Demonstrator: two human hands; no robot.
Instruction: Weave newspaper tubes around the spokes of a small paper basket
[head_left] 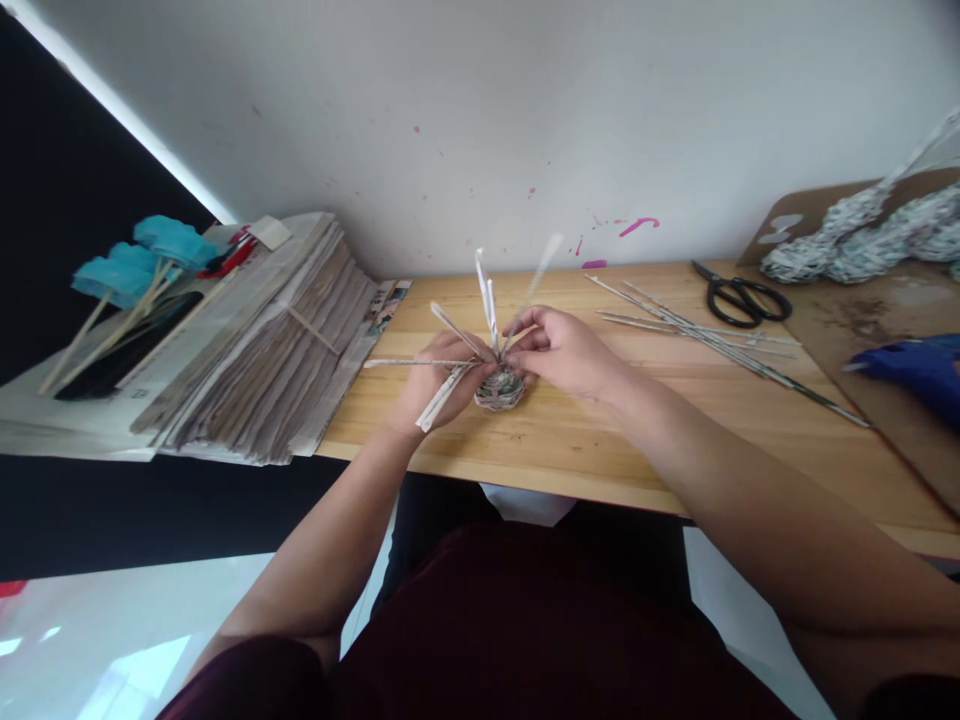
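A: Where does the woven piece (pixel 500 390) lie?

B: At the centre of the frame, over the table (pixel 570 435), between the left hand (pixel 446 375) and the right hand (pixel 566 348). Whether it rests on the wood cannot be told.

A: Which hand is nearer?

B: Neither clearly. The left reaches its upper-left side and the right its upper-right edge.

A: The state of each?

B: The left is closed about the piece's edge and the strip bases. The right has thumb and forefinger narrowed at the foot of a blurred strip (pixel 544 265); whether they grip it cannot be told.

A: And the axes?

B: The piece is roundish, with no evident long axis. Its strips fan outward: the upright strips (pixel 482 285) point to the top of the frame, the side strip (pixel 386 363) left, the folded strip (pixel 439 402) lower left. The blurred one slants toward the upper right.
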